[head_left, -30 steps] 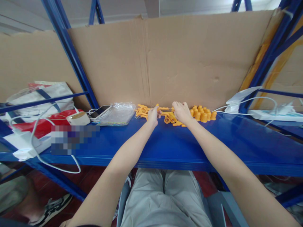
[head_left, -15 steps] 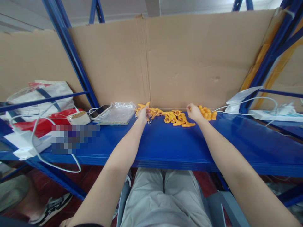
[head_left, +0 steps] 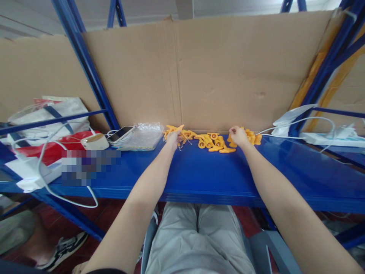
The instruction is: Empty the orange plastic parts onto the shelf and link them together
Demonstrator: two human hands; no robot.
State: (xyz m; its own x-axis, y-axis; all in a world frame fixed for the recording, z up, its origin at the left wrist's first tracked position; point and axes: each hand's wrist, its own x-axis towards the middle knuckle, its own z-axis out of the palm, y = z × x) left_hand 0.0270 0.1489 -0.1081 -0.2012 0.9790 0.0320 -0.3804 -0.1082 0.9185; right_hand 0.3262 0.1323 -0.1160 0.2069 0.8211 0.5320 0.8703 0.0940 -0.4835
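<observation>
My left hand is closed at the left heap, with the yellow T-handle of a corkscrew sticking out above its fingers. Around it lie several more yellow-handled corkscrews, their metal spirals showing. To the right, my right hand has its fingers curled together over the yellow pieces; whatever they pinch is hidden. Yellow plastic pieces show just under its fingers, and a cluster of upright yellow pieces stands beside it. Between the hands lie yellow hollow sleeves and T-shaped handles.
The blue shelf has a cardboard sheet along its back. A clear plastic bag, a phone, a white adapter and cables are at left. A white cable runs off at right. Another person's leg and shoe are below left.
My right hand has shifted slightly right towards the upright cluster, and yellow pieces now show under its fingers. In my left hand the T-handle has tilted and sticks out further right.
</observation>
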